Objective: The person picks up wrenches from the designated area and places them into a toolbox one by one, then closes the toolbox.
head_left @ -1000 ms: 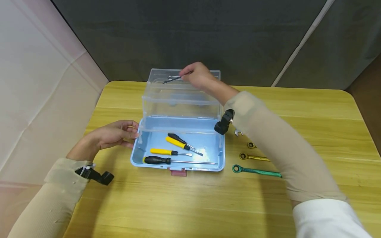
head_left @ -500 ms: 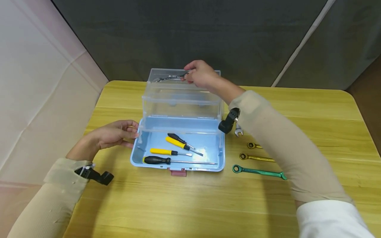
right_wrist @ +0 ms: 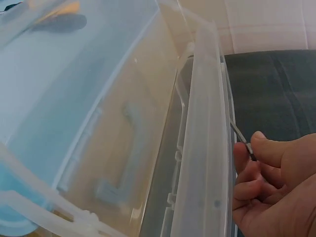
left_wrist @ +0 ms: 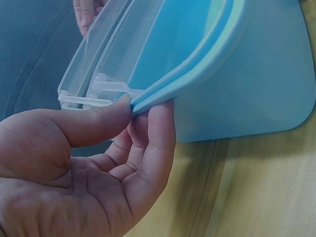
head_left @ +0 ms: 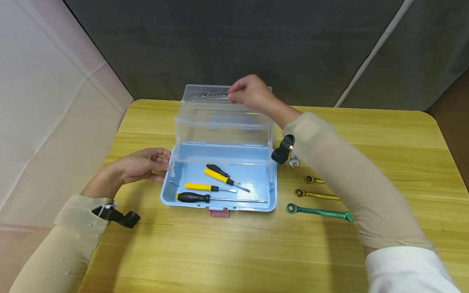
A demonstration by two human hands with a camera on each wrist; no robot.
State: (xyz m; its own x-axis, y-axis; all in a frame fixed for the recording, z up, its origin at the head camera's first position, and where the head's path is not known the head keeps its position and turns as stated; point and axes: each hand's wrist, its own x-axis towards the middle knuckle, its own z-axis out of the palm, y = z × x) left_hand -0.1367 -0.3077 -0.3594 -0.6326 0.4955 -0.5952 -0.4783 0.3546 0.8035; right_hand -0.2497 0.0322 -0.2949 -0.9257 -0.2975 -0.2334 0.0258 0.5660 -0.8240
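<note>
"At the far left, what has our left hand [head_left: 143, 165]?"

"We pinch the rim of the blue box [head_left: 258, 181] between thumb and fingers. Four screwdrivers [head_left: 199, 186] lie inside."

"And above those?"

"We hold a dark wrench [head_left: 218, 95] at the clear upper tray [head_left: 205, 106], gripped between thumb and fingertips of our right hand [head_left: 252, 93]."

"Right of the box?"

"We see a green wrench [head_left: 318, 211], two yellow wrenches [head_left: 318, 195] and a silver wrench [head_left: 294, 163], partly hidden by our right sleeve [head_left: 340, 171]."
</note>
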